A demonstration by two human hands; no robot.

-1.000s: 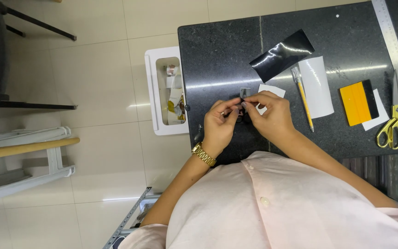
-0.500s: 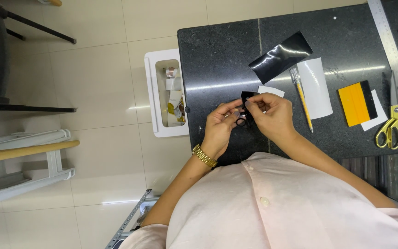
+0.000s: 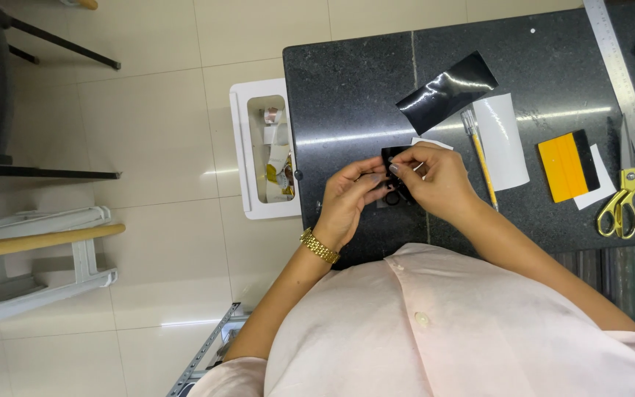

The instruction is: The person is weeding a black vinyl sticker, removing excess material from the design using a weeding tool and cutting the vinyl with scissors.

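My left hand and my right hand meet over the near edge of a dark stone table. Together their fingertips pinch a small black piece with a thin ring-like part hanging below it. A gold watch sits on my left wrist. A white scrap lies just behind my right hand. Beyond that lies a glossy black film sheet.
A yellow pencil, a white backing sheet, a yellow-and-black squeegee, yellow-handled scissors and a long metal ruler lie on the table's right. A white bin with scraps stands on the floor at the left.
The small black piece has been lifted and turned between my fingers, now showing more of its flat face. Both hands stay in about the same spot.
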